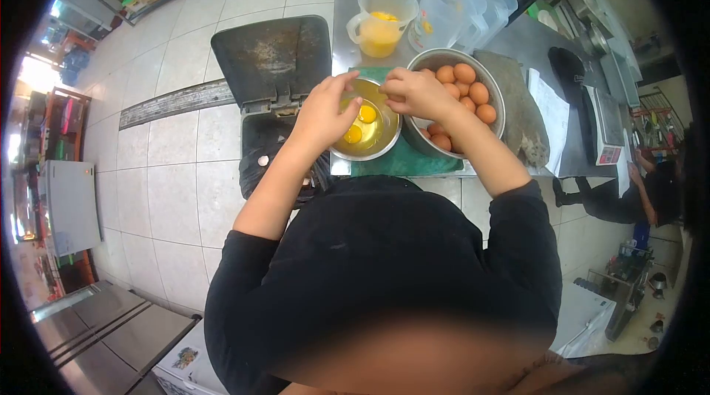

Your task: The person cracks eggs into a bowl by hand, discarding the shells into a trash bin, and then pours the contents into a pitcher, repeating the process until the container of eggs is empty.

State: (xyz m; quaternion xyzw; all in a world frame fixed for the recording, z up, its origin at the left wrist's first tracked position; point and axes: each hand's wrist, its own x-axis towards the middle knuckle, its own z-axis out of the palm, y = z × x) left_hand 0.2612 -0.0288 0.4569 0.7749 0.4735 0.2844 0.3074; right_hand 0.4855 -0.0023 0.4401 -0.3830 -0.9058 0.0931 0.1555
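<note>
A metal bowl [393, 140] with raw egg white and two yolks [353, 134] in it sits on a green cloth [425, 161]. My left hand [323, 112] is over the bowl's left rim, thumb and fingers apart, with nothing visible in it. Above the right rim, my right hand [418, 92] has its fingers curled together; whatever they may hold is hidden. Under my right forearm stands a deep metal pot [496, 84] of brown eggs [479, 92].
Behind the bowl stand a jug [379, 38] of yellow egg liquid and several clear plastic jugs [447, 7]. An open-lidded black bin [275, 58] is left of the table, with bits of shell inside. A scale [603, 129] lies right; another person [643, 191] is beyond.
</note>
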